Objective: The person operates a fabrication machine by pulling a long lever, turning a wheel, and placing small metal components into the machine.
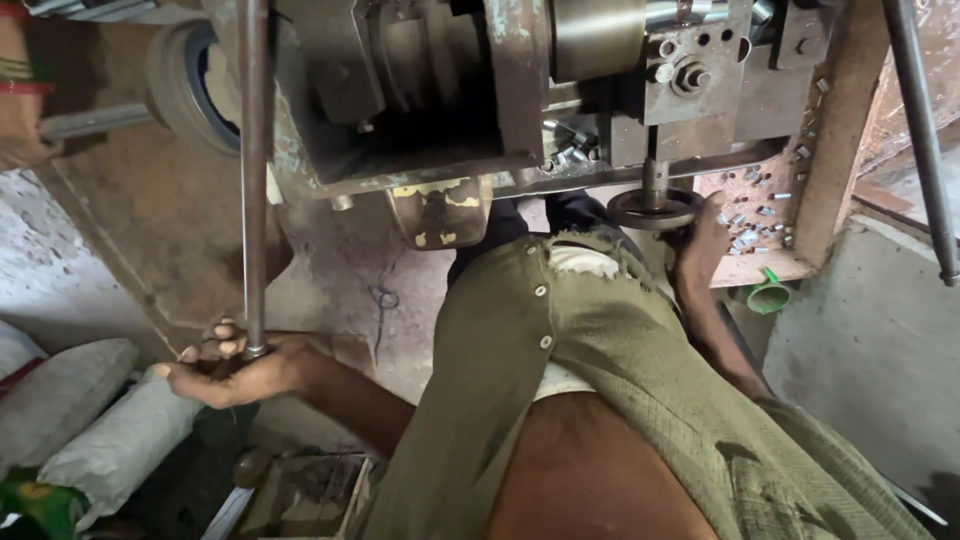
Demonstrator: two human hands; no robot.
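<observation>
Below, left hand [232, 362] gripping steel rod [252, 170], right hand [700, 245] on handwheel [655, 209]

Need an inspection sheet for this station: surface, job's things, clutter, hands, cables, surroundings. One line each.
Surface: rusty machine bed; bare concrete floor below.
Job's things: long steel rod, upright at left; round handwheel on a short vertical shaft under the machine.
Clutter: small cut metal pieces scattered on the side tray; green funnel beneath it.
Hands: left hand grips the rod's lower end; right hand rests at the handwheel's rim.
Cables: a thin wire loop on the floor.
Surroundings: filled sacks at left; open box by the legs; another person's arm top left.
</observation>
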